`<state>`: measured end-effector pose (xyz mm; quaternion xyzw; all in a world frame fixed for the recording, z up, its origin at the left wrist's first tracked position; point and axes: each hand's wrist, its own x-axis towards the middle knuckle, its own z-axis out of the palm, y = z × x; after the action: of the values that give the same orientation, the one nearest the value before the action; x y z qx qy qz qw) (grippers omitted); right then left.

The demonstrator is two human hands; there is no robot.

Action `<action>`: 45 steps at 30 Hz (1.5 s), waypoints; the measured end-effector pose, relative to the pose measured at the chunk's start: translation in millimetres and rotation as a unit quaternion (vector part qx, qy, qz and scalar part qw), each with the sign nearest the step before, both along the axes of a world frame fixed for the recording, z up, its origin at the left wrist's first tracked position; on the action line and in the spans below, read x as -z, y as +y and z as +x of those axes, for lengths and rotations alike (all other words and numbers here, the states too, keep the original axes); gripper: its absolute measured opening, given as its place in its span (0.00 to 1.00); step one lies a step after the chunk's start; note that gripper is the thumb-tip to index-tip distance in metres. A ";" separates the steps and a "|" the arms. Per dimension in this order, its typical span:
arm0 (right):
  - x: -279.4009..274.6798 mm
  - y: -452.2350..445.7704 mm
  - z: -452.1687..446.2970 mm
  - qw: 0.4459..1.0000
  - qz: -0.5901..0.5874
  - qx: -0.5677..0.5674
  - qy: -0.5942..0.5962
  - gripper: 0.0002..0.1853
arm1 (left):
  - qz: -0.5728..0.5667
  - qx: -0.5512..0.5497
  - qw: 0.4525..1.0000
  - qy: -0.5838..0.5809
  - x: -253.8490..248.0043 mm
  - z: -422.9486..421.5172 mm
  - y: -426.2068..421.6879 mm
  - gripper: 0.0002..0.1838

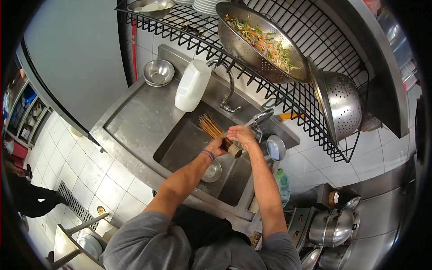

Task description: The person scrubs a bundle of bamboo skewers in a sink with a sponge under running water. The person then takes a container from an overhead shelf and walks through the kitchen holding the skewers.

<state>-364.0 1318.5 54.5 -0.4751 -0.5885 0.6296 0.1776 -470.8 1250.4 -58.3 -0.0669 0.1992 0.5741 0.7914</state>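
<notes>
Head view, and straight into the sink: here's a bamboo wok brush, held over the basin between the person's two arms. The left hand is clamped around its middle, thumb side up against the bundle. The right hand is just beside it, fingers bent over the handle half, right by the spout of the tap; whether those fingers press on the brush or only hover, I can't tell.

Look at the long axis! It runs slantwise, splayed bristles up and left towards the white plastic jug, blunt bound end down and right towards the right forearm. The left hand is the nearer one to the bristle fan, the right the nearer to the tap.

Textures now: stiff, straw-coloured splints, a dark reddish-brown band, then a pale, rough, cylindrical butt. Around it, dull scuffed steel: a rectangular basin, a round metal dish low inside it, a flat steel tabletop to the left with shiny round bowls at its back edge. Above, a perforated colander cradles shredded vegetables on black wire.
</notes>
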 end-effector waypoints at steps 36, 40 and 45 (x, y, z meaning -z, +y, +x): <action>0.0 -100.0 74.9 0.983 -0.180 -0.033 -0.009 0.39 | -0.010 -0.057 0.998 0.034 8.9 22.2 -17.7 0.13; 50.0 -86.6 79.6 0.985 0.007 -0.101 -0.137 0.37 | -0.053 -0.103 0.986 0.117 1.3 24.2 -23.8 0.15; 23.1 -87.3 44.5 0.913 0.234 -0.136 -0.307 0.39 | -0.035 -0.107 0.988 0.103 -0.9 15.2 -17.6 0.17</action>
<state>-319.5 1231.3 31.4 -0.5054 -0.8033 0.3151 0.0074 -455.6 1232.8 -57.4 -0.0557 0.2915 0.6521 0.6976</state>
